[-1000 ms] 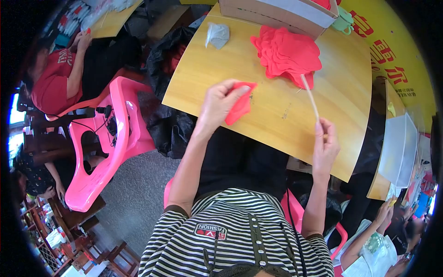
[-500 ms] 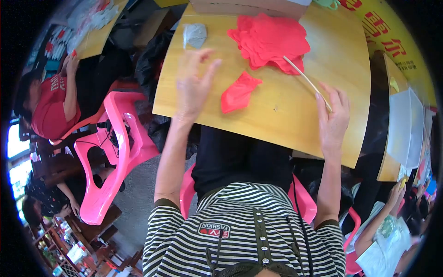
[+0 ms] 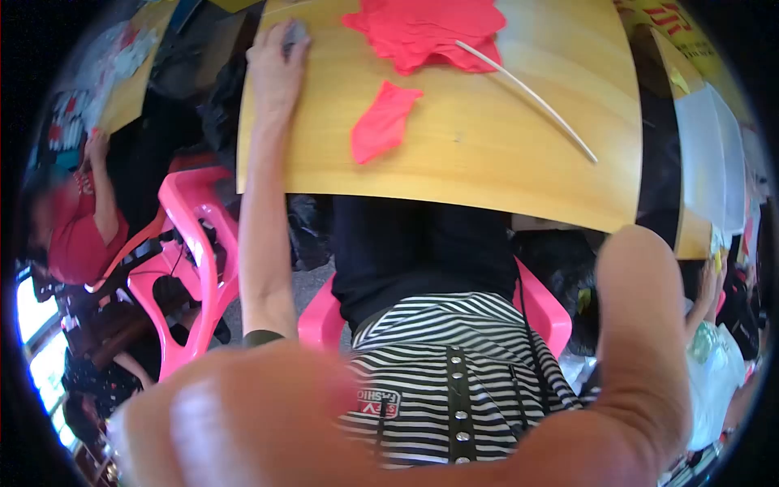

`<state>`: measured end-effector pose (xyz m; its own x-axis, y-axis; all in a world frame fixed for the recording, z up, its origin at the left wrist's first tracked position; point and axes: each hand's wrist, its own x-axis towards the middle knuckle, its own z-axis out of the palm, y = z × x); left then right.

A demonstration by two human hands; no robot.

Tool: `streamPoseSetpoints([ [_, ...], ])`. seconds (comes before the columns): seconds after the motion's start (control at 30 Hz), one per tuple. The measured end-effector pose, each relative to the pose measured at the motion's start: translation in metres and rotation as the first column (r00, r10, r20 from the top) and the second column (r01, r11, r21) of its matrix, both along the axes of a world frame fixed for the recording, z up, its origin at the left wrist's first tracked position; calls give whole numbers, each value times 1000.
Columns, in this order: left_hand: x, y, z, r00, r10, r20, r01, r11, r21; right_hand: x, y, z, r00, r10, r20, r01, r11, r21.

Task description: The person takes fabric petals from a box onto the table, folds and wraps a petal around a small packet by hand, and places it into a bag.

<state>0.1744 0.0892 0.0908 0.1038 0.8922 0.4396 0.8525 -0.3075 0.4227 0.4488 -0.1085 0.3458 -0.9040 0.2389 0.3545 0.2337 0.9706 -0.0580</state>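
My left hand [image 3: 276, 65] rests at the table's far left, its thumb and fingers around a small grey lump [image 3: 295, 34], which it partly covers. My right hand [image 3: 243, 414] is raised very close to the camera, large and blurred, so its fingers cannot be made out. On the table lies a thin pale stick [image 3: 531, 96], one end over a stack of red petal-shaped sheets [image 3: 430, 28]. A single folded red piece [image 3: 381, 122] lies nearer to me, left of the stick. Neither hand touches the stick or the red pieces.
The yellow wooden table [image 3: 487, 166] ends just before my lap. A pink plastic chair [image 3: 199, 235] stands to the left, near a person in red [image 3: 89, 235]. On the right are a translucent bin [image 3: 710, 158] and another person's light shirt [image 3: 718, 381].
My left hand has moved up and left onto the grey lump. My right hand has let go of the stick and come up close to the camera. The view has shifted.
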Motion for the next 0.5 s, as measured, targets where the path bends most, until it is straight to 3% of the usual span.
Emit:
streamPoseSetpoints([
  [0.03,-2,-4,9,999,12,-50,-14,999,-38,-1,-1,4,1000,14,8,-14,1000,0],
  [0.13,12,-19,17,995,50,85,-63,986,153,-3,-2,11,999,49,21,-49,999,-2],
  [0.23,4,-10,16,993,82,80,-83,996,11,-4,6,10,998,64,23,-64,998,-14],
  [0.27,3,-11,16,994,53,95,-58,997,53,-5,6,9,998,64,26,-63,998,-14],
  [0.37,-12,-6,4,964,181,-192,-173,983,60,-10,-1,5,998,61,34,-60,998,-10],
  [0.43,-10,-21,18,987,156,40,-160,978,131,-11,-2,8,997,70,20,-70,998,-4],
  [0.47,-5,-29,25,942,107,319,-141,986,86,-10,-3,8,998,65,14,-65,998,-8],
  [0.5,5,-44,41,813,66,578,-110,993,41,-11,0,9,998,64,6,-64,998,-18],
])
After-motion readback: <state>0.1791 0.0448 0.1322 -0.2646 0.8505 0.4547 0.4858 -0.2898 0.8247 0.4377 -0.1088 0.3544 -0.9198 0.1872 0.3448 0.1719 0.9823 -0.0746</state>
